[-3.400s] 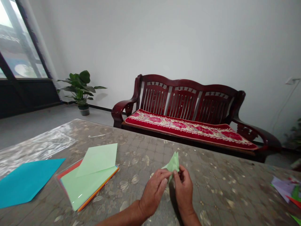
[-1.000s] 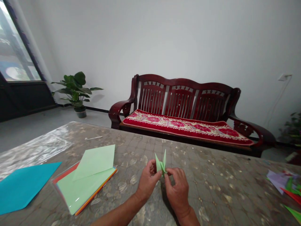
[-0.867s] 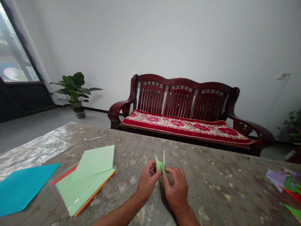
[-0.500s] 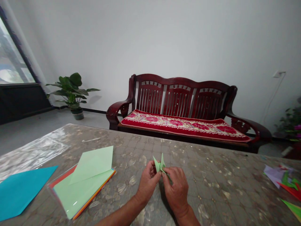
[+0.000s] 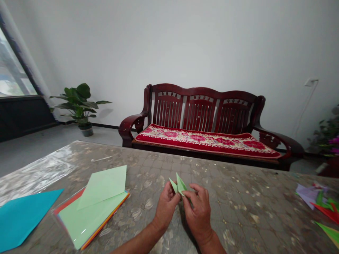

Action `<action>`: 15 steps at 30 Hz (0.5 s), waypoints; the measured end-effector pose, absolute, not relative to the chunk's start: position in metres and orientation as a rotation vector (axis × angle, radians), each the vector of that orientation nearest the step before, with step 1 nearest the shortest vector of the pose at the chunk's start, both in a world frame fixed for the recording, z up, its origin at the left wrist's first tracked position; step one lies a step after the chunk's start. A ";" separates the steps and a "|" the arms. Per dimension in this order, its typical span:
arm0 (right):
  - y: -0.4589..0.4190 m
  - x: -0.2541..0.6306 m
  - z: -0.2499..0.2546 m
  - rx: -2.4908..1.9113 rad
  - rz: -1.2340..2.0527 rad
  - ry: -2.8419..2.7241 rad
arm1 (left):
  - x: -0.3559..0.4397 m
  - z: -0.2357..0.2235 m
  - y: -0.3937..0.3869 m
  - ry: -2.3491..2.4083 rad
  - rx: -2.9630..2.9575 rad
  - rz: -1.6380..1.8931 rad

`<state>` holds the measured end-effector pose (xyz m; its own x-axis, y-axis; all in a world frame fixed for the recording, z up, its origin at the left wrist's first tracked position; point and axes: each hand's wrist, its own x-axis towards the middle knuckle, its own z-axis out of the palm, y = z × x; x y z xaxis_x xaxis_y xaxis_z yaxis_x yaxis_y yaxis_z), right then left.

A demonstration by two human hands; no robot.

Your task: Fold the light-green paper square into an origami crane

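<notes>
A small piece of folded light green origami paper is held between both hands above the table. Two pointed flaps rise from it. My left hand pinches its left side, thumb in front and fingers behind. My right hand grips its lower right side between thumb and fingertips. The paper's bottom part is hidden by the fingers. To the left lie a loose light green sheet and, under it, a stack of coloured paper in a clear sleeve.
A blue sheet lies at the table's left, near clear plastic. A thin white stick is near the far edge. Folded coloured papers sit at the far right. Beyond the table stands a wooden bench.
The green paper has been turned in my hands, and its two points now spread apart and lean left. My right fingers have shifted along its right side. The view has swung slightly right.
</notes>
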<state>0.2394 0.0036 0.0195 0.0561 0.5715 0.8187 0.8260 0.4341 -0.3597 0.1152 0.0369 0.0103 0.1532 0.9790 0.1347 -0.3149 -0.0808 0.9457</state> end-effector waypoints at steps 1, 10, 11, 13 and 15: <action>0.004 0.239 0.020 -1.242 -0.292 -1.623 | 0.115 0.011 0.037 0.798 1.126 1.291; 0.004 0.238 0.016 -1.188 -0.077 -1.655 | 0.115 0.011 0.036 0.833 1.129 1.300; 0.004 0.238 0.015 -1.209 -0.079 -1.644 | 0.115 0.012 0.036 0.832 1.130 1.299; 0.003 0.239 0.014 -1.240 -0.092 -1.632 | 0.114 0.013 0.035 0.828 1.142 1.294; 0.003 0.239 0.014 -1.249 -0.106 -1.634 | 0.113 0.014 0.035 0.826 1.159 1.284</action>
